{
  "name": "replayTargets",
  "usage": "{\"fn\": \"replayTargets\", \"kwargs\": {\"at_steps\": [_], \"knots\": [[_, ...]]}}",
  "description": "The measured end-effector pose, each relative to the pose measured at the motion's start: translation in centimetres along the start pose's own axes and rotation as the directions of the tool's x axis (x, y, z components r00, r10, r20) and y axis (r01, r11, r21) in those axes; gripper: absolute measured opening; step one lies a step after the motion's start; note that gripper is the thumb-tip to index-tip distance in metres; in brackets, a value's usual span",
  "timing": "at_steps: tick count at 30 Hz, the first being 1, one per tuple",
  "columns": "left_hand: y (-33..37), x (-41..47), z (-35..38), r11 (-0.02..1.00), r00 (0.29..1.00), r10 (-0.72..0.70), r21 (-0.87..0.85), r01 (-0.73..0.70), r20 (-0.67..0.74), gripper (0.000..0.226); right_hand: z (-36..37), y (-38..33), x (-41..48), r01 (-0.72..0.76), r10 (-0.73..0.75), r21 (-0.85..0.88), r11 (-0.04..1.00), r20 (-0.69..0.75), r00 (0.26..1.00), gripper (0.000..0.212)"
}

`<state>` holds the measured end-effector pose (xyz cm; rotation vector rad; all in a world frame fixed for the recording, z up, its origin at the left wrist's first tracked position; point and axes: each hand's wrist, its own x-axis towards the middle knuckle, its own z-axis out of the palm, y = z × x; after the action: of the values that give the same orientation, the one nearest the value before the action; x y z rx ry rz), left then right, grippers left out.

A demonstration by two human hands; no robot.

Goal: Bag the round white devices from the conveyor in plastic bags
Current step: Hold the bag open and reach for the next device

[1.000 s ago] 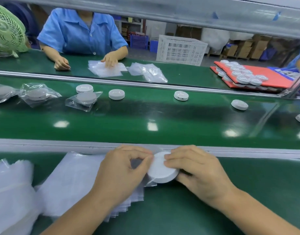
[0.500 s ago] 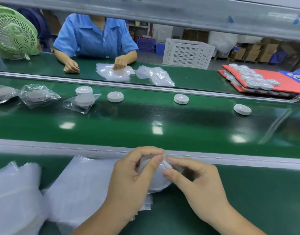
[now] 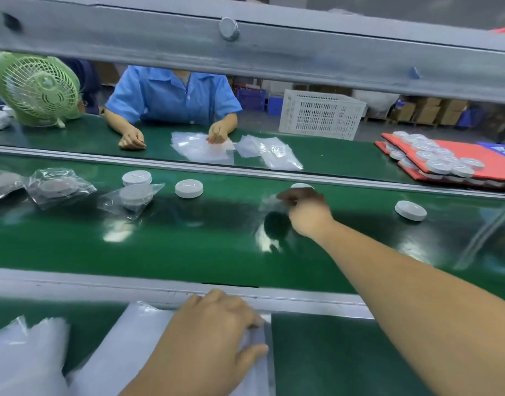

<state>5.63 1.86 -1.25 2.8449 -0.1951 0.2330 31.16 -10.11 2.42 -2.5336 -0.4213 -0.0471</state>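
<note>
My right hand [image 3: 305, 212] reaches out over the green conveyor belt [image 3: 159, 247]. Its curled fingertips pinch a blurred clear bag [image 3: 269, 202] that holds a device, low over the belt. Just behind the hand lies a loose round white device [image 3: 301, 185], partly hidden. More loose devices sit at the left [image 3: 189, 188], further left [image 3: 137, 177] and at the right [image 3: 410, 210]. Bagged devices [image 3: 135, 195] lie on the belt's left. My left hand [image 3: 208, 335] rests on the stack of plastic bags [image 3: 137, 338] in front of me.
A second heap of bags [image 3: 22, 358] lies at the near left. Across the belt a person in blue [image 3: 174, 95] handles bags. A green fan [image 3: 35, 87], a white crate [image 3: 321, 114] and red trays [image 3: 496, 164] of devices stand beyond. A grey beam [image 3: 245, 50] crosses overhead.
Both hands were sliding a device into a bag at the near edge. My right hand has since carried the bagged device out over the belt, and my left has dropped onto the bag stack.
</note>
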Motion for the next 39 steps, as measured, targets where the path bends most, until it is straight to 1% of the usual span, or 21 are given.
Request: {"fn": "replayTargets", "kwargs": {"at_steps": [1, 2, 3, 4, 5, 7, 8, 10, 12, 13, 15, 18, 23, 26, 28, 32, 37, 39], "knots": [[0.1, 0.1, 0.1, 1.0, 1.0, 0.002, 0.013, -0.003, 0.026, 0.054, 0.9, -0.2, 0.6, -0.019, 0.027, -0.057, 0.998, 0.135, 0.99, 0.032], [0.1, 0.3, 0.0, 0.999, 0.998, 0.013, 0.041, -0.015, 0.056, 0.051, 1.6, -0.4, 0.7, -0.02, 0.037, -0.076, 0.997, 0.232, 0.972, 0.027], [0.2, 0.3, -0.1, 0.995, 0.997, 0.047, 0.083, -0.053, 0.068, 0.045, 2.2, -0.5, 0.3, -0.001, 0.019, -0.063, 0.998, 0.285, 0.958, 0.027], [0.2, 0.3, 0.2, 0.993, 0.996, 0.078, 0.087, -0.082, 0.051, 0.037, 2.7, -0.6, -0.2, 0.032, -0.018, -0.04, 0.999, 0.307, 0.952, 0.03], [0.3, 0.2, 0.4, 0.992, 0.995, 0.098, 0.083, -0.098, 0.005, 0.032, 3.0, -0.6, -0.9, 0.092, -0.074, -0.046, 0.995, 0.3, 0.951, 0.033], [0.5, 0.2, 0.9, 0.988, 0.991, 0.116, 0.112, -0.108, -0.06, 0.025, 3.2, -0.6, -2.9, 0.268, -0.211, -0.17, 0.948, 0.295, 0.932, 0.036], [0.6, 0.2, 1.1, 0.984, 0.989, 0.126, 0.135, -0.114, -0.079, 0.022, 3.1, -0.5, -4.3, 0.344, -0.277, -0.193, 0.919, 0.305, 0.911, 0.037], [0.7, 0.1, 1.4, 0.974, 0.985, 0.138, 0.195, -0.116, -0.103, 0.02, 2.8, -0.3, -7.8, 0.421, -0.372, -0.108, 0.9, 0.308, 0.875, 0.04], [0.8, -0.1, 1.3, 0.971, 0.985, 0.122, 0.22, -0.092, -0.124, 0.021, 2.7, 0.8, -12.1, 0.446, -0.424, -0.018, 0.895, 0.275, 0.863, 0.048], [1.0, -0.2, 1.3, 0.974, 0.986, 0.103, 0.213, -0.074, -0.128, 0.02, 2.7, 1.7, -14.2, 0.448, -0.433, -0.001, 0.894, 0.252, 0.865, 0.054], [1.2, -0.3, 1.6, 0.978, 0.987, 0.078, 0.204, -0.048, -0.14, 0.018, 2.7, 3.6, -17.9, 0.403, -0.396, 0.007, 0.915, 0.209, 0.894, 0.063], [1.4, -0.6, 2.1, 0.983, 0.981, 0.055, 0.182, -0.021, -0.184, 0.019, 2.9, 5.0, -20.3, 0.344, -0.334, -0.044, 0.938, 0.154, 0.93, 0.072], [1.7, -0.7, 2.6, 0.979, 0.985, 0.019, 0.202, 0.016, -0.17, 0.028, 3.5, 4.5, -19.7, 0.335, -0.316, -0.09, 0.938, 0.171, 0.933, 0.066], [1.6, -0.8, 2.5, 0.977, 0.983, 0.005, 0.212, 0.035, -0.184, 0.016, 3.4, 4.7, -20.0, 0.366, -0.352, -0.076, 0.928, 0.152, 0.924, 0.058], [1.5, -0.8, 2.5, 0.976, 0.984, -0.012, 0.212, 0.05, -0.178, 0.013, 3.3, 4.5, -20.1, 0.379, -0.367, -0.075, 0.923, 0.133, 0.921, 0.053], [1.3, -0.9, 2.8, 0.977, 0.985, -0.033, 0.202, 0.067, -0.168, 0.025, 3.3, 4.3, -20.0, 0.387, -0.377, -0.069, 0.919, 0.123, 0.918, 0.045], [1.6, -1.3, 1.4, 0.981, 0.975, -0.043, 0.175, 0.082, -0.219, 0.031, 2.9, 4.2, -20.2, 0.412, -0.403, -0.05, 0.91, 0.131, 0.906, 0.044], [1.9, -1.6, 0.7, 0.977, 0.976, -0.049, 0.192, 0.09, -0.211, 0.035, 2.8, 4.1, -20.4, 0.415, -0.407, -0.04, 0.909, 0.13, 0.904, 0.043]]}}
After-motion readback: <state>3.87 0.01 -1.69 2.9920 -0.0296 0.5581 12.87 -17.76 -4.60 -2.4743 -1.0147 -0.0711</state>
